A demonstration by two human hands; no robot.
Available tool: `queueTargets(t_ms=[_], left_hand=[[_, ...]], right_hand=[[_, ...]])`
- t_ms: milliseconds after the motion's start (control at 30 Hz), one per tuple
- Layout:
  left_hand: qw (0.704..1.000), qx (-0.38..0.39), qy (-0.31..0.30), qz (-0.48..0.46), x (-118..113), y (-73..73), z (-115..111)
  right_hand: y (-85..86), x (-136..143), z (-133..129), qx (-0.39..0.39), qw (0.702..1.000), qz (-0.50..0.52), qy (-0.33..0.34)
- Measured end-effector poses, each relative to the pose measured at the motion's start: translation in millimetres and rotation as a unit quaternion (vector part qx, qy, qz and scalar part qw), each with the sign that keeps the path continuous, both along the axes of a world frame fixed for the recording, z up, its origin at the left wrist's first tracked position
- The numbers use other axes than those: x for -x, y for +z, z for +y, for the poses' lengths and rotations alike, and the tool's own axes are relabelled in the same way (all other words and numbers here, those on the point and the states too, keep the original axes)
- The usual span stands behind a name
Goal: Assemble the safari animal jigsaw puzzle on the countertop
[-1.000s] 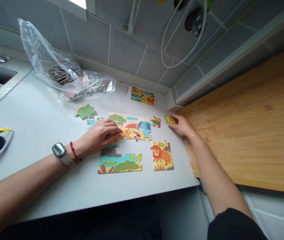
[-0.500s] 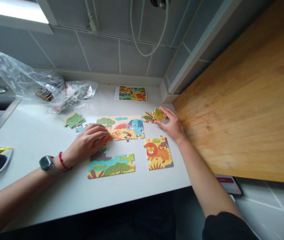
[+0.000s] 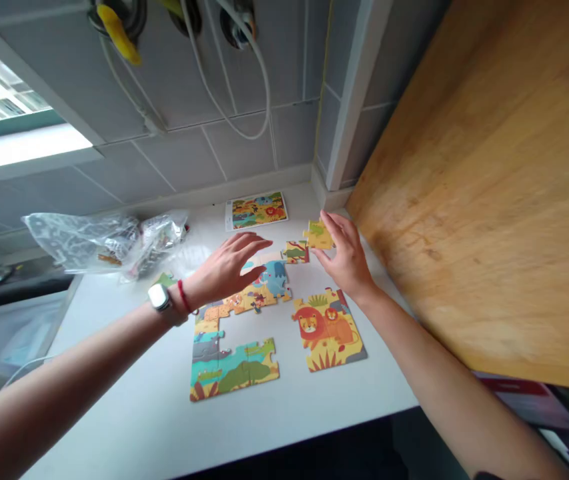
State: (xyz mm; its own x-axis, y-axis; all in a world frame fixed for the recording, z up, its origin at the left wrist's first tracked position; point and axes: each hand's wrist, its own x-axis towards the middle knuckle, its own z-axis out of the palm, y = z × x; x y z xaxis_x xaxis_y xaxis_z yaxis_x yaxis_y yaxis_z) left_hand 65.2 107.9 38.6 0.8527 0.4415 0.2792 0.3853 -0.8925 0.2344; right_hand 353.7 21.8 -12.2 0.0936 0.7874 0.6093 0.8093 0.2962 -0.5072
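Note:
My right hand (image 3: 347,257) pinches a yellow puzzle piece (image 3: 320,235) with a green patch, between thumb and fingers. Just left of it lies a piece with a brown branch (image 3: 296,251). My left hand (image 3: 231,263) hovers over the joined puzzle section (image 3: 237,372), fingers stretched and thumb apart, holding nothing; it covers part of the section's upper edge. An elephant, a leopard and crocodiles show on that section. Separately, to the right, lies a joined block with two lions (image 3: 329,329). A green piece (image 3: 165,279) peeks out behind my left wrist.
A picture card (image 3: 257,211) of the whole scene lies at the back of the white table (image 3: 129,400). Crumpled clear plastic bags (image 3: 109,240) sit at back left. A wooden panel (image 3: 464,220) borders the right side. A white cable (image 3: 267,93) hangs on the tiled wall.
My left hand has lifted off the puzzle's left side and moved right and up, its fingers opening. My right hand still holds the yellow piece. The camera view has shifted.

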Motion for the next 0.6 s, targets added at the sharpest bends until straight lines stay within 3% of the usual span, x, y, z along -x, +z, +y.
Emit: queueTargets(t_ms=[133, 267, 433, 600], left_hand=[[0.997, 0.025, -0.031, 0.069, -57.2, -9.2, 29.7], [0.989, 0.045, -0.014, 0.140, -93.3, -12.5, 32.0], [0.987, 0.079, 0.016, 0.138, -98.9, -12.6, 28.8], [0.989, 0.108, 0.015, 0.096, -103.6, -18.2, 43.4]], right_hand=[[-4.7, -11.6, 3.9, -0.008, 0.997, 0.013, -0.074], [-6.3, -15.8, 5.9, -0.027, 0.993, 0.036, -0.112], [-1.8, -13.5, 6.5, -0.077, 0.980, 0.096, -0.157], [-3.3, -12.5, 8.2, -0.075, 0.966, 0.209, -0.130]])
